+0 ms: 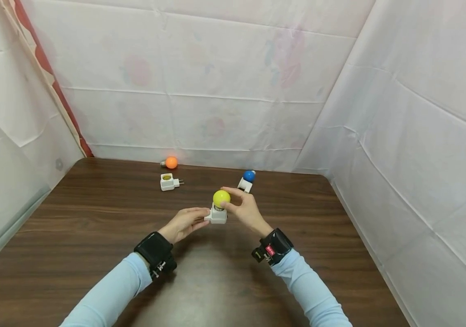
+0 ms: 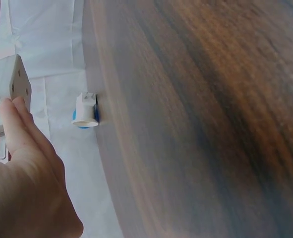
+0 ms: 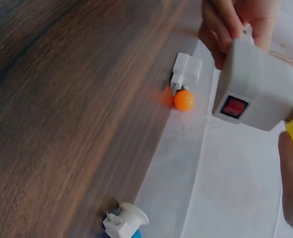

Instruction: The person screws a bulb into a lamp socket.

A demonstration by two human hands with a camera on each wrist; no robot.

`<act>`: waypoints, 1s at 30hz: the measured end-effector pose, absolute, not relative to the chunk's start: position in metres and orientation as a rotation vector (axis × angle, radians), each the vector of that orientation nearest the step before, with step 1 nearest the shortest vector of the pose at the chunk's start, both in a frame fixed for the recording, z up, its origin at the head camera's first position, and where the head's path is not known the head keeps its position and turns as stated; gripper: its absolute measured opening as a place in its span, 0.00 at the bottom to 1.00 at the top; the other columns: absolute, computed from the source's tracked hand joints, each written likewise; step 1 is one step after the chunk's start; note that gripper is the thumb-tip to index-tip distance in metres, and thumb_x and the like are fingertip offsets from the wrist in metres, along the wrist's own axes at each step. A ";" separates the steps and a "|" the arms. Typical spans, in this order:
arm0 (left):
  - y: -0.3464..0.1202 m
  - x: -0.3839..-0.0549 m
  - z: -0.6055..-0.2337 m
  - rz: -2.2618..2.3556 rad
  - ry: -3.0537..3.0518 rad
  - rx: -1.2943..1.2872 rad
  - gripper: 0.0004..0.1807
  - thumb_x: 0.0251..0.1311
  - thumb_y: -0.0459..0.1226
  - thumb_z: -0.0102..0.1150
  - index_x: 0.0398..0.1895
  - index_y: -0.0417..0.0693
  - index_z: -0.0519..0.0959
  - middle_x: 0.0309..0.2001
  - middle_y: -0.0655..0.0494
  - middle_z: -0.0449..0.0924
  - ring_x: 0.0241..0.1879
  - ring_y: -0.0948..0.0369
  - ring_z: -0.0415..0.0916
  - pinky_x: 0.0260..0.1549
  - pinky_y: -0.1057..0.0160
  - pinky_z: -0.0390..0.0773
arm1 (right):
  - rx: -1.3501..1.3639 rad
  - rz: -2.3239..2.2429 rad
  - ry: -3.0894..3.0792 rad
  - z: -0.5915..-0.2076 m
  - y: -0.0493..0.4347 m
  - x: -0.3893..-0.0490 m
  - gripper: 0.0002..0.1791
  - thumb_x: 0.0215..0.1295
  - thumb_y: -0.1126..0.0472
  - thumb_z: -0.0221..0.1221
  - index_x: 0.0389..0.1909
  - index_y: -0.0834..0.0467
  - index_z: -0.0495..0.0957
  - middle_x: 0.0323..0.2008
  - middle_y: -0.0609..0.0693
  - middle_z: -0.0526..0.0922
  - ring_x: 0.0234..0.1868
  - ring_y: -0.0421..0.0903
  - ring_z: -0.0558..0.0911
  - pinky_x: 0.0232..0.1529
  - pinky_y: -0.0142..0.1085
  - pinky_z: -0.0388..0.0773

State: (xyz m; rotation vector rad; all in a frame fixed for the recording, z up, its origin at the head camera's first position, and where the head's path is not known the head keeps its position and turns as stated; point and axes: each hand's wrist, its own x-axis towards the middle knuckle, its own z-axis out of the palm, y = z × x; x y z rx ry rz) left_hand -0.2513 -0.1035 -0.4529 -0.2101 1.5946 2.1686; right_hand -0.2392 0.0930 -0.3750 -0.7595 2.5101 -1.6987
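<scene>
Above the middle of the table, my left hand (image 1: 183, 222) grips a white plug-in lamp socket (image 1: 218, 217) by its plug end. A small red switch (image 3: 234, 106) shows on the socket's side in the right wrist view. A yellow light bulb (image 1: 221, 197) stands upright at the socket's mouth, its metal base partly showing. Fingers and thumb of my right hand (image 1: 248, 211) pinch the bulb's round glass from the right. In the left wrist view my left fingers (image 2: 18, 124) lie along the socket's body, near its small holes.
Toward the back left, an orange bulb (image 1: 171, 162) lies on its side behind another white socket (image 1: 167, 182) with prongs pointing right. Behind my right hand, a blue bulb (image 1: 249, 176) sits in a white holder (image 1: 244, 185). White sheets (image 1: 200, 118) enclose the wooden table (image 1: 94, 218).
</scene>
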 end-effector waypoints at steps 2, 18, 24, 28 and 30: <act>-0.103 -0.252 -0.452 2.172 1.595 -0.206 0.26 0.60 0.33 0.56 0.59 0.29 0.64 0.46 0.49 0.73 0.39 0.64 0.77 0.47 0.70 0.80 | -0.744 -1.699 2.605 -0.375 0.092 -0.237 0.22 0.58 0.64 0.61 0.54 0.64 0.73 0.55 0.58 0.75 0.56 0.53 0.74 0.55 0.46 0.77; -0.099 -0.253 -0.450 2.157 1.608 -0.201 0.25 0.60 0.32 0.55 0.59 0.28 0.64 0.45 0.48 0.73 0.38 0.64 0.77 0.47 0.69 0.80 | -0.714 -1.739 2.655 -0.380 0.090 -0.236 0.26 0.54 0.63 0.65 0.53 0.65 0.71 0.51 0.59 0.76 0.52 0.53 0.75 0.50 0.44 0.80; -0.100 -0.254 -0.450 2.135 1.616 -0.209 0.26 0.59 0.33 0.56 0.59 0.29 0.65 0.47 0.47 0.72 0.39 0.63 0.77 0.48 0.68 0.80 | -0.746 -1.806 2.355 -0.395 0.101 -0.255 0.27 0.59 0.64 0.60 0.60 0.62 0.67 0.60 0.58 0.69 0.57 0.53 0.73 0.56 0.42 0.77; -0.099 -0.254 -0.450 2.117 1.620 -0.208 0.26 0.59 0.33 0.56 0.59 0.29 0.65 0.47 0.47 0.72 0.39 0.64 0.77 0.48 0.68 0.80 | -0.848 -1.795 2.214 -0.403 0.107 -0.265 0.27 0.63 0.67 0.55 0.64 0.64 0.62 0.63 0.60 0.65 0.61 0.55 0.69 0.60 0.42 0.73; -0.099 -0.254 -0.450 2.112 1.618 -0.208 0.26 0.59 0.32 0.56 0.59 0.29 0.64 0.46 0.47 0.72 0.39 0.64 0.76 0.48 0.68 0.80 | -0.882 -1.782 2.170 -0.402 0.107 -0.266 0.27 0.64 0.69 0.52 0.64 0.66 0.60 0.64 0.61 0.63 0.63 0.56 0.67 0.62 0.44 0.71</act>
